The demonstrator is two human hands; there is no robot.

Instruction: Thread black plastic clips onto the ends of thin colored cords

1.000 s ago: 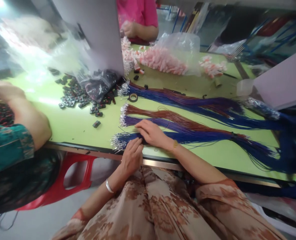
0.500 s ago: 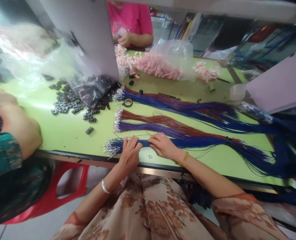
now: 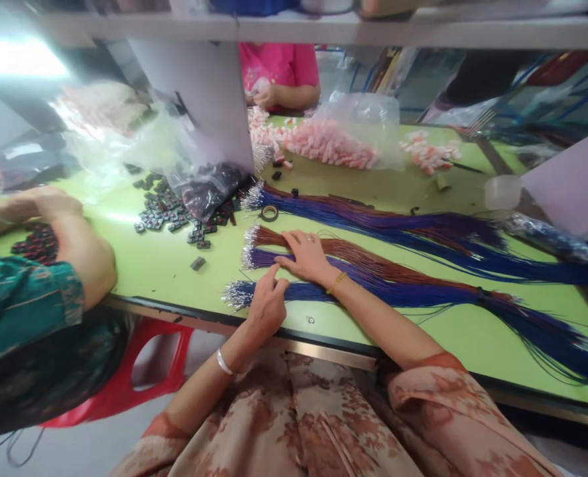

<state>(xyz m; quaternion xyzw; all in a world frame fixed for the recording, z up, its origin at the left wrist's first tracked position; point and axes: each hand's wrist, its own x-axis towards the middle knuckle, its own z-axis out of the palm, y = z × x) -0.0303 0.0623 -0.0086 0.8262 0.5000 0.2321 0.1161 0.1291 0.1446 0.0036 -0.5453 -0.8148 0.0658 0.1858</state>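
Three strands of thin wires with silvery tips lie in front of me: brown wires, purple wires and blue wires. My right hand rests across the brown and purple wires, palm down, fingers spread. Just below it, my left hand is over the blue wires near their tips. Its index finger points up to the right hand's thumb and the thumb stands apart; the other fingers are curled and partly hidden. No single wire can be made out in either hand.
Behind lie another wire bundle and a tape roll. Black connectors are heaped left, beside a co-worker's arm. Pink pieces spill from a plastic bag before a person in pink. A red stool stands below the table edge.
My right hand has moved from the blue wires up and left onto the brown and purple ones. My left hand's fingers have curled, leaving the index extended. The camera view has shifted.
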